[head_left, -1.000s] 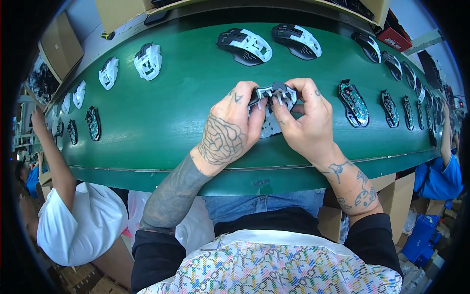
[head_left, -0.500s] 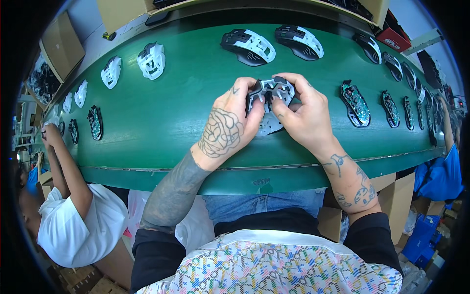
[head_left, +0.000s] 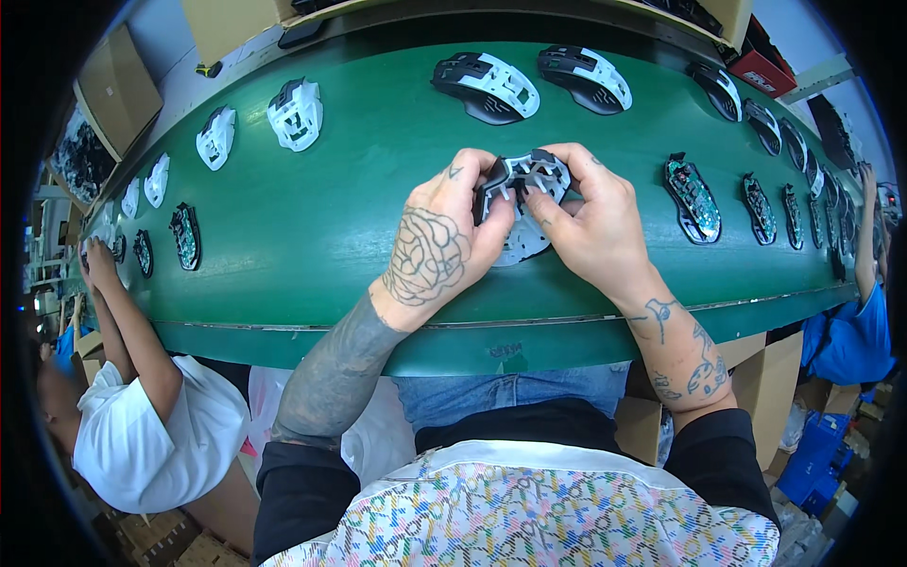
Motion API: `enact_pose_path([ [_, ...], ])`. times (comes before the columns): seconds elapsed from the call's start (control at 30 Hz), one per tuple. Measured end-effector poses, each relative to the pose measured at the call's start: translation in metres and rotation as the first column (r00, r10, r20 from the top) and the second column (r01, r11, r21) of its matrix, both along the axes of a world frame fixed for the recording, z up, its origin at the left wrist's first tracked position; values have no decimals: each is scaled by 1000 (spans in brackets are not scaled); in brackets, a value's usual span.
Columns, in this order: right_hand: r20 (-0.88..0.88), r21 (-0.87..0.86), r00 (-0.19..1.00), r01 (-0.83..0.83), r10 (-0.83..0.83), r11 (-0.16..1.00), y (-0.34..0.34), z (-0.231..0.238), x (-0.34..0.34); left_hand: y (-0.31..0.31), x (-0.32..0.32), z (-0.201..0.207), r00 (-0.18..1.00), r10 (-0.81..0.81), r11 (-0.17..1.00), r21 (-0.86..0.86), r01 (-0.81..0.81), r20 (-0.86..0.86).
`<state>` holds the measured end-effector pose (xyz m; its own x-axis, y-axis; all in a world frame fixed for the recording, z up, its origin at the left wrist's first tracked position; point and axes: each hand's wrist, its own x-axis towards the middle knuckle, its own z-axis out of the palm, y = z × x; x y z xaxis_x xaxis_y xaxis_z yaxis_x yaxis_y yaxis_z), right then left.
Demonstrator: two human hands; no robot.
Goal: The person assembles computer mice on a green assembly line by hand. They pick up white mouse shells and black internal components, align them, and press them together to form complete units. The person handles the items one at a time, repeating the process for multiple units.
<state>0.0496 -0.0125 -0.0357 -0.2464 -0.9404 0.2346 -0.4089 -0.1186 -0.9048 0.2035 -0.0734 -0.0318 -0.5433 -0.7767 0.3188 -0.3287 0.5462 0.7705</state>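
Both hands hold a black-and-white computer mouse shell (head_left: 526,168) above the green belt, its hollow inner side with ribs facing me. My left hand (head_left: 444,222) is closed round its left edge, thumb pressed to the inside. My right hand (head_left: 605,213) grips the right edge, its thumb also pushed inside near the middle. Below the thumbs shows a white perforated piece (head_left: 522,246); whether it is joined to the shell I cannot tell. The fingers behind the shell are hidden.
Black-and-white mouse shells (head_left: 487,87) lie beyond my hands. White shells (head_left: 295,115) stand to the left. Mouse bases with green circuit boards (head_left: 693,200) line the right; another base (head_left: 185,236) lies left. Co-workers sit at left (head_left: 156,435) and right (head_left: 850,331). Cardboard boxes (head_left: 118,90) stand around.
The shells and circuit-board bases on the belt have shifted slightly to the right. My hands keep their grip on the mouse shell almost unmoved. The right co-worker's arm has risen.
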Motion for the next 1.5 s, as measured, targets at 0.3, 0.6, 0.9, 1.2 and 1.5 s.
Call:
enact_pose_path([
  [0.3, -106, 16, 994, 40, -38, 999, -1, 3, 6, 1, 3, 0, 1000, 7, 1000, -26, -6, 20],
  [0.6, 330, 19, 941, -93, 81, 996, -4, 6, 4, -14, 10, -6, 996, 67, 916, 400, -39, -57],
  [0.9, 20, 101, 997, -74, 72, 992, -3, -9, 6, -13, 15, -4, 968, 7, 852, 508, 125, -249],
  [1.2, -18, 30, 1000, 9, -8, 1000, -6, -14, 15, -15, 22, -9, 977, -145, 850, 487, 202, -153],
  [1.5, -130, -75, 991, -8, -1, 997, -6, -9, 26, -12, 20, -11, 932, 26, 750, 624, 220, -360],
])
